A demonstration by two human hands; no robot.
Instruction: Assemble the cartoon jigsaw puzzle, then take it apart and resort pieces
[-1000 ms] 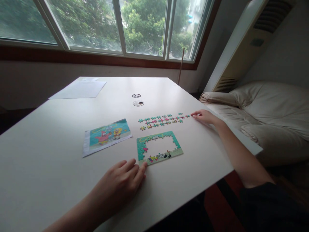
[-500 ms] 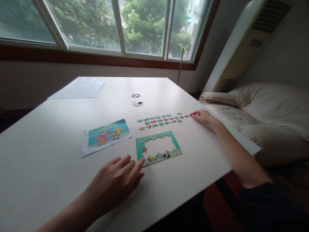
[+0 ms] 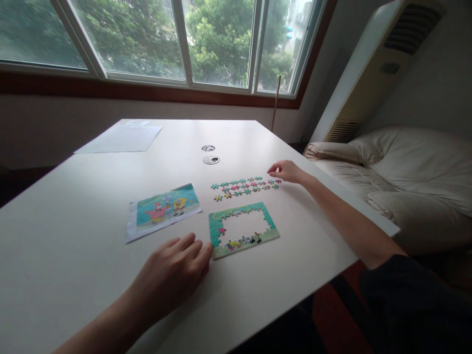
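Note:
A partly built jigsaw point(image 3: 214, 232), only its teal border filled in, lies on the white table point(image 3: 73, 221). Left of it is a printed cartoon picture point(image 3: 164, 210). Behind it, several loose coloured pieces point(image 3: 241, 187) are laid out in rows. My left hand point(image 3: 173, 273) rests flat and open on the table, its fingertips just short of the jigsaw's near left corner. My right hand point(image 3: 285, 171) hovers at the right end of the loose pieces, thumb and fingertips pinched together. Whether a piece is in the pinch is hidden.
A sheet of paper point(image 3: 120, 138) lies at the far left of the table. Two round cable holes point(image 3: 211, 160) sit behind the pieces. The table's right edge runs close beside my right arm, with a cream sofa point(image 3: 413, 172) and a standing air conditioner point(image 3: 368, 73) beyond.
My right hand lifted from lying flat and moved left over the end of the rows, closing into a pinch. My left hand slid back slightly from the jigsaw's corner.

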